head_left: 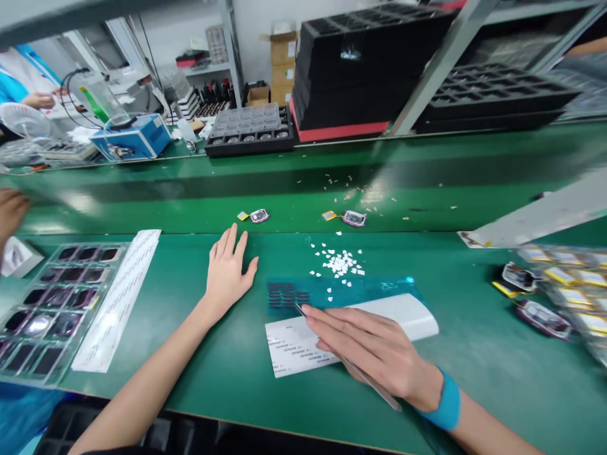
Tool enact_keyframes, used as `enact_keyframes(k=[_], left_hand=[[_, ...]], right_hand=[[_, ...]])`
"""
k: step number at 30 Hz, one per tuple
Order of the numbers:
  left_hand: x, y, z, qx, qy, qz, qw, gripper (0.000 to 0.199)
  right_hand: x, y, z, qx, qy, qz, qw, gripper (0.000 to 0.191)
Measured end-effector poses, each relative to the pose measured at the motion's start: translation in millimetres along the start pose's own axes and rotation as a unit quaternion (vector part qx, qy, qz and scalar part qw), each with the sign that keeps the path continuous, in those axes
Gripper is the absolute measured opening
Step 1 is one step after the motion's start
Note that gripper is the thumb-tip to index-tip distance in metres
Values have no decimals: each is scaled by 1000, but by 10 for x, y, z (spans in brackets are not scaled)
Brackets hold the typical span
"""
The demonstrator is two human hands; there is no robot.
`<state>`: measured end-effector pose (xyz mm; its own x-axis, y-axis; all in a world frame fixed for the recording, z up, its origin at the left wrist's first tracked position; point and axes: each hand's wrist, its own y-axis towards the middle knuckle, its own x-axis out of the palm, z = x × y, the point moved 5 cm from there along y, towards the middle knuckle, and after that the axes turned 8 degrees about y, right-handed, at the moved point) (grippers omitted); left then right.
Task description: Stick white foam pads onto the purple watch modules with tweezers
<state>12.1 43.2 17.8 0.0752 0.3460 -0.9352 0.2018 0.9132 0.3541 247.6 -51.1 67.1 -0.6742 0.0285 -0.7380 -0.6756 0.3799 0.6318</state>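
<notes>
My left hand [227, 272] lies flat on the green table with its fingers spread, holding nothing. Between the fingers of my right hand [374, 347] is a pair of metal tweezers [379, 390], their tips at a blue film [379, 287] bearing rows of small dark strips [281, 296]. Under that hand, a white printed sheet [296, 360] overlaps the film, its right end curled. Small white pieces [340, 262] are scattered just beyond the film. Two small devices [259, 216] [355, 218], each wired to a yellow-edged part, sit on the green surface behind.
At the left are a clear tray of dark screens [71, 275], a white printed strip [118, 303] and another person's hand [10, 212]. More devices [543, 318] and a tray of yellow-edged parts [576, 278] lie right, below a slanted pale bar [545, 212]. Black trays [355, 76] stack behind.
</notes>
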Motion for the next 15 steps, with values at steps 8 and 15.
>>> enact_keyframes(k=[8, 15], left_hand=[[95, -96, 54, 42, -41, 14, 998, 41], [95, -123, 156, 113, -58, 59, 990, 38]], right_hand=[[-79, 59, 114, -25, -84, 34, 996, 20], [-114, 69, 156, -40, -133, 71, 988, 24]])
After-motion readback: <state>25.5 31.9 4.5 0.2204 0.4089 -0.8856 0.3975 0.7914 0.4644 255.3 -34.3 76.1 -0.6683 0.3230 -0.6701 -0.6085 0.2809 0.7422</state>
